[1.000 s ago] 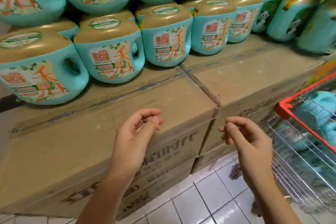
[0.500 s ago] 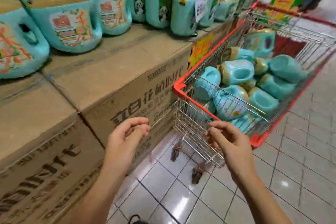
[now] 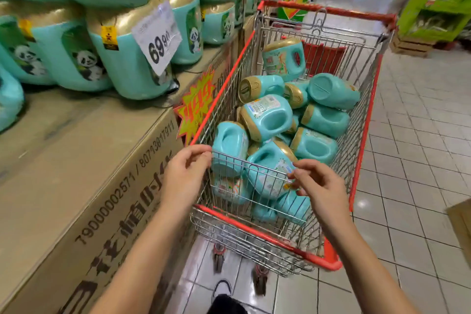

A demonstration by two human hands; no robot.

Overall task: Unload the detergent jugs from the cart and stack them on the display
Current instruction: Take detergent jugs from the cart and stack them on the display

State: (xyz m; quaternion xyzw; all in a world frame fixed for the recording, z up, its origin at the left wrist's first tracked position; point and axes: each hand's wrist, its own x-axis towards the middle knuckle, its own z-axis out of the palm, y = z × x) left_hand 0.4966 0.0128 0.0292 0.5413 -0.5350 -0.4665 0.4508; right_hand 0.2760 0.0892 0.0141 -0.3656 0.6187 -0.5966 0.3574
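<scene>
Teal detergent jugs (image 3: pixel 267 117) with gold caps lie heaped on their sides in the wire cart (image 3: pixel 328 11), one standing upright at its far end. Both hands hover at the cart's near edge, fingers loosely curled and gripping nothing: the left hand (image 3: pixel 184 176) by the rim's near left corner, the right hand (image 3: pixel 323 188) in front of the nearest jug. To the left, cardboard boxes (image 3: pixel 76 160) carry panda-labelled jugs (image 3: pixel 122 64) and a price card (image 3: pixel 156 35)

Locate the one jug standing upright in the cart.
Head view: the upright jug stands at the far end of the cart, left of centre, behind the pile of toppled jugs.
</scene>
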